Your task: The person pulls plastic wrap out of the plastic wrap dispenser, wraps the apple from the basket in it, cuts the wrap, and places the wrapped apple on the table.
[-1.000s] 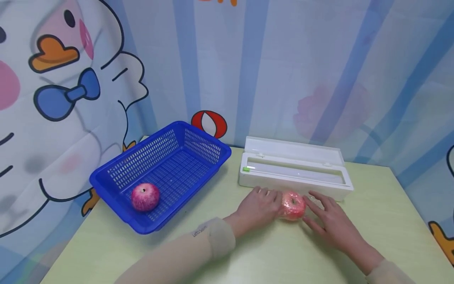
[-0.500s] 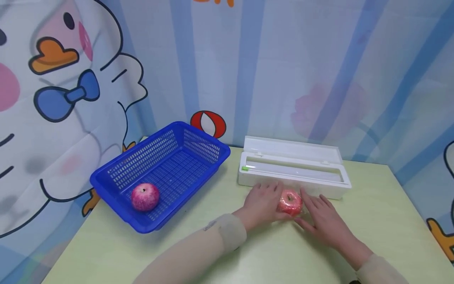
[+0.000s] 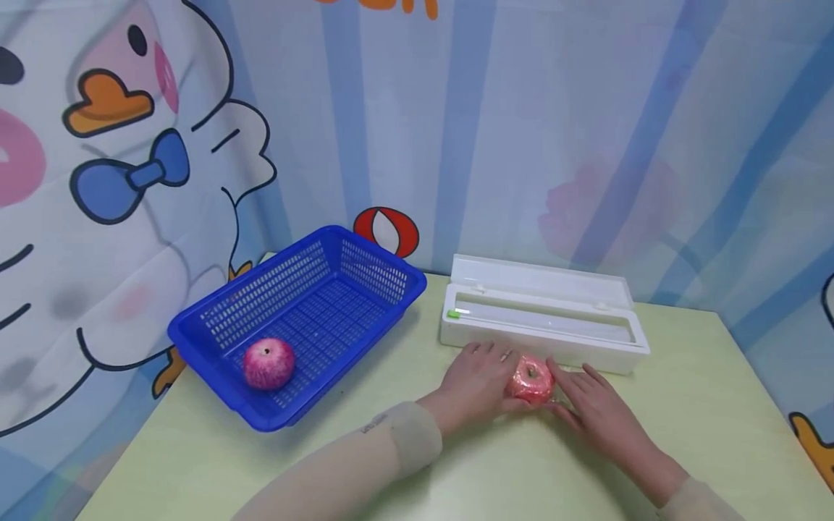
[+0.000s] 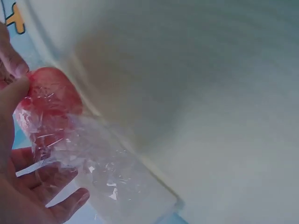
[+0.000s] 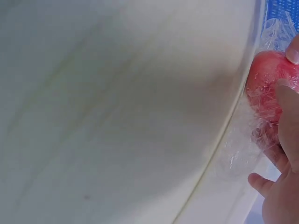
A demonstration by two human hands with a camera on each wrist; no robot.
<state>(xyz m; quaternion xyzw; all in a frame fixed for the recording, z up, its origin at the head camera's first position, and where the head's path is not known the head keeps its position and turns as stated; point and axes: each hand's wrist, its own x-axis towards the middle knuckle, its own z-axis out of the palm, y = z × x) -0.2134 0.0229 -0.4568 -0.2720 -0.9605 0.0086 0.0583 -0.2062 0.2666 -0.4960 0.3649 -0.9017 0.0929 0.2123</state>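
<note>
A red apple (image 3: 531,382) wrapped in clear cling film sits on the table between both hands, just in front of a white box. My left hand (image 3: 474,383) holds its left side, thumb at the front and fingers behind. From the right, my right hand (image 3: 598,409) holds the apple and film between thumb and fingers. In the left wrist view, loose cling film (image 4: 112,172) trails from the apple (image 4: 53,88) over the spread fingers. The right wrist view shows the right thumb pressing the film on the apple (image 5: 264,74); its other fingertips are partly hidden.
The white cling film dispenser (image 3: 554,350) stands behind the hands with its lid raised and a green slider (image 3: 453,314) at its left end. A blue perforated basket (image 3: 365,365) at the left contains a second, purplish-red fruit (image 3: 269,364). A printed cloth hangs behind the table.
The right hand has moved left, closer to the left hand, and the left thumb has come round to the apple's front. The apple has shifted slightly left. Basket and dispenser stay put.
</note>
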